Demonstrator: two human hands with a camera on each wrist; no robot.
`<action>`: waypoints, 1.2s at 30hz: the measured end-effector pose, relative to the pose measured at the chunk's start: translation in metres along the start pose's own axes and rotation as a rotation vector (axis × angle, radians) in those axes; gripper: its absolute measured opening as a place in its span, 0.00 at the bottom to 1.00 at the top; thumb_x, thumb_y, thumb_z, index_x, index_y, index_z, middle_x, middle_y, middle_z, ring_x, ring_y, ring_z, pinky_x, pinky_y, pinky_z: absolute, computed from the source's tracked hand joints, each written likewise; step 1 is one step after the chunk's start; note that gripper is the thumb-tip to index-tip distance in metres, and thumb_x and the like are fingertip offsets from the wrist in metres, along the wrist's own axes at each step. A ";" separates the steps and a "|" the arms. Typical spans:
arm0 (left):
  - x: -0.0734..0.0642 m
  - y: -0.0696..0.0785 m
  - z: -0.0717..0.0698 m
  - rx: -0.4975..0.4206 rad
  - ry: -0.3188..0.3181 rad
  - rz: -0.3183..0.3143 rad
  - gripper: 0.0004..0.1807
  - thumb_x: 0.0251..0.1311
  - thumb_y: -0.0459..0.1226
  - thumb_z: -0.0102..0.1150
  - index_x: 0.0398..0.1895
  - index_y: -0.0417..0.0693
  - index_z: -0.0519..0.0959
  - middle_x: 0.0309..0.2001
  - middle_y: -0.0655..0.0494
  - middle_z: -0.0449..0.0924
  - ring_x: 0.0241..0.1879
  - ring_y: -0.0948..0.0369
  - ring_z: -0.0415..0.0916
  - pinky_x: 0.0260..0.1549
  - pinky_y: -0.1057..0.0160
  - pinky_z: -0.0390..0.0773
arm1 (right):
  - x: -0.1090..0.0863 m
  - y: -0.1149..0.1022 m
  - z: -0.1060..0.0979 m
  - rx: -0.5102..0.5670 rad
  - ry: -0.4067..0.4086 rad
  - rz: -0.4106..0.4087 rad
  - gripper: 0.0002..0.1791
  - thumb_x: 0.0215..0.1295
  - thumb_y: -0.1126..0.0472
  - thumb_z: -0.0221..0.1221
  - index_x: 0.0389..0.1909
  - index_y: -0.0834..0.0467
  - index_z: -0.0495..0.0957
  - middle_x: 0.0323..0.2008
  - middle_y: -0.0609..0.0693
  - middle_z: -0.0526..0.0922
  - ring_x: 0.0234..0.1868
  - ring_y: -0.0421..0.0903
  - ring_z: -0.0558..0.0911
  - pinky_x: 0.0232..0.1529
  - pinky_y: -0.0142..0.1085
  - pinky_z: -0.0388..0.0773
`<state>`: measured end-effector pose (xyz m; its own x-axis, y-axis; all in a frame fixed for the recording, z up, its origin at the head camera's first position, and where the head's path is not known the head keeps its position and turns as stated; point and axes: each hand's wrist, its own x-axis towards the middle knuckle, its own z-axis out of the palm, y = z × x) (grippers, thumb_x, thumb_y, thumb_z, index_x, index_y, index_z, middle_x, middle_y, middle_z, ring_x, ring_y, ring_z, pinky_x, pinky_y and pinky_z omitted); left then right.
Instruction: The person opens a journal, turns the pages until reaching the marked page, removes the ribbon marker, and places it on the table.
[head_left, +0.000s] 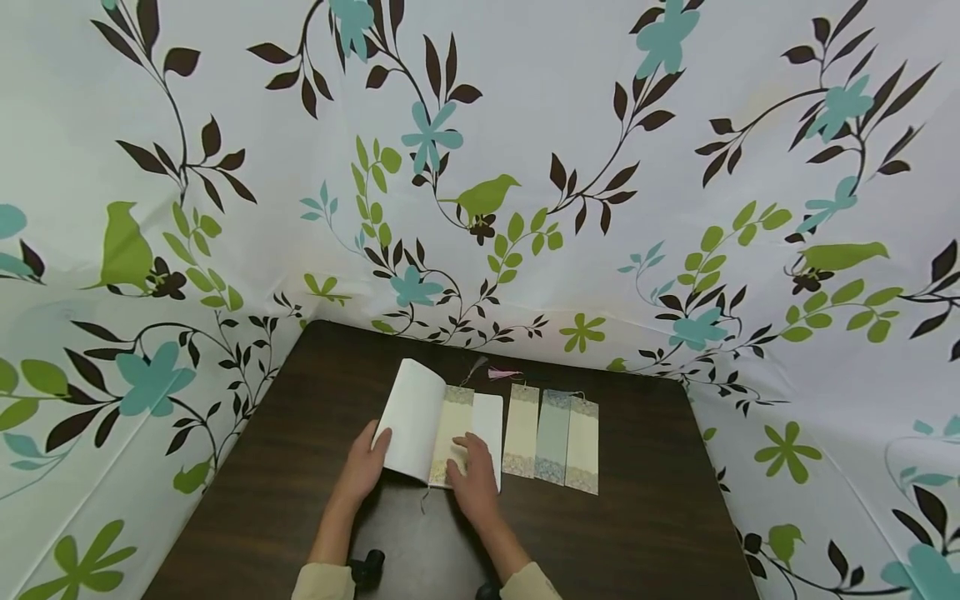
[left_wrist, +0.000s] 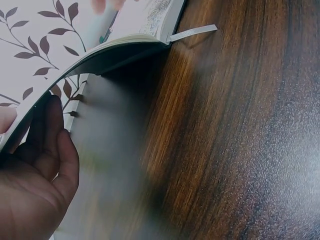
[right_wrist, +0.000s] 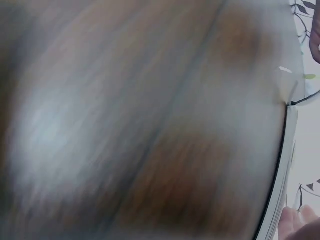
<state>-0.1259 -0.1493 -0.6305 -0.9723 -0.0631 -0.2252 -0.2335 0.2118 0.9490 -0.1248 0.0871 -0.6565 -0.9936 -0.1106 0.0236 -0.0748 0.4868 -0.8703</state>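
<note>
An open notebook (head_left: 488, 410) with blank white pages lies on the dark table, its left side (head_left: 411, 408) lifted and curving up. My left hand (head_left: 363, 467) grips that raised side by its outer edge; in the left wrist view the fingers (left_wrist: 53, 125) are behind the cover and the thumb is in front. Across the right page lies a cream bookmark (head_left: 452, 421) with a speckled band at each end. My right hand (head_left: 476, 479) rests over its lower part, fingers loosely bent. A ribbon marker (left_wrist: 194, 33) sticks out from the spine.
To the right of the notebook lie three more bookmarks in a row: cream (head_left: 521, 429), blue-grey (head_left: 552, 433) and cream (head_left: 582, 442). A pink tassel (head_left: 504, 374) and a grey tassel (head_left: 476, 369) lie behind them. Patterned cloth (head_left: 480, 125) surrounds the wooden table (head_left: 645, 500).
</note>
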 end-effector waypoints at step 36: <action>-0.001 -0.004 -0.005 -0.052 -0.008 0.021 0.36 0.88 0.48 0.40 0.85 0.33 0.53 0.85 0.31 0.51 0.85 0.36 0.45 0.81 0.33 0.49 | 0.007 -0.027 0.012 0.328 0.168 0.279 0.21 0.78 0.61 0.57 0.66 0.65 0.77 0.75 0.69 0.72 0.76 0.72 0.69 0.69 0.64 0.70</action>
<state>-0.1241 -0.1547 -0.6330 -0.9771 -0.0510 -0.2065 -0.2121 0.1624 0.9637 -0.1290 0.0625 -0.6390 -0.9739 0.1410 -0.1777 0.2012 0.1750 -0.9638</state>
